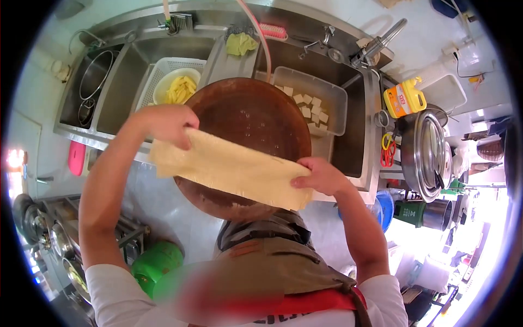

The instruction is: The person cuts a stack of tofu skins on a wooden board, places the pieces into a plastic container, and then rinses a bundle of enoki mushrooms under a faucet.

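Observation:
A pale yellow, flexible sheet [229, 168] is stretched between my two hands, hanging slightly lower on the right. My left hand [168, 124] grips its upper left corner with curled fingers. At the opposite end, my right hand [321, 176] pinches the edge between thumb and fingers. Beneath the sheet lies a big round brown basin [239, 103], wet inside, at the front of the sink and overlapping it in this view. The sheet covers the basin's middle front part.
White blocks sit in water in a clear plastic tub [340, 103] in the right sink. A white bowl [162, 90] of yellow pieces stands in a white basket [146, 87]. To the right are a yellow jug [404, 98], scissors [388, 155] and metal basins [427, 152].

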`<state>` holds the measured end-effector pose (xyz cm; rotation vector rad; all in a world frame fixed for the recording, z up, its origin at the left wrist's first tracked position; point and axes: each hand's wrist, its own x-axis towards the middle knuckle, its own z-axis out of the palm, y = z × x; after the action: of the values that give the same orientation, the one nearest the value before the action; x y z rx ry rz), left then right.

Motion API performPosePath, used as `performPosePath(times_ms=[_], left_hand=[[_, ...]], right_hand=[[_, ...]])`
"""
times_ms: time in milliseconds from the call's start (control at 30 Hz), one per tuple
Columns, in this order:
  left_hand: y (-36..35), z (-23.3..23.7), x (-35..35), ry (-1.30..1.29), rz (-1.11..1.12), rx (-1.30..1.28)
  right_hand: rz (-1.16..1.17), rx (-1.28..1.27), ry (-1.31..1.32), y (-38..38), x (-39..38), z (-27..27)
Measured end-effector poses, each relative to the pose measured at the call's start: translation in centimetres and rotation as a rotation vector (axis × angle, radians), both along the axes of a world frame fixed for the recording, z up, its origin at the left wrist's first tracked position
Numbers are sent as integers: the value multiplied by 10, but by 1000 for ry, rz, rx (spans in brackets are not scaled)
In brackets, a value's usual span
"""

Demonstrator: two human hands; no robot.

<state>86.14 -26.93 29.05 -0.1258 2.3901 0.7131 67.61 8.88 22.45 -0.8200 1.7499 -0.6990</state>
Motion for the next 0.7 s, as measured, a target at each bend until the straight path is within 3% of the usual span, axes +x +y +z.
performPosePath(times_ms=[100,167,233,267,300,333,400,433,600,633,700], left_hand=[[-1,-91,3,-197,24,20],[5,-107,5,-133,15,-28],[6,-126,11,-89,52,-92],[19,-119,13,-72,37,-174],[30,-98,10,-43,29,-270],[34,-86,7,-9,24,-371],[35,-96,12,249,-2,-244],[36,-100,14,381,-13,-179],[44,-89,2,66,44,-227],[45,-86,0,-7,45,-238],[50,-84,2,84,-81,-364]], right_hand=[[34,112,43,1,11,-46],[29,96,91,5,9,-80],[93,-10,299,6,14,-80],[134,-59,394,9,21,-79],[138,163,451,1,31,-48],[148,90,627,-3,34,-40],[170,-52,968,-2,43,-34],[182,-29,918,-3,43,-38],[229,232,508,-23,31,-37],[277,214,547,-25,30,-38],[368,177,627,-27,27,-39]])
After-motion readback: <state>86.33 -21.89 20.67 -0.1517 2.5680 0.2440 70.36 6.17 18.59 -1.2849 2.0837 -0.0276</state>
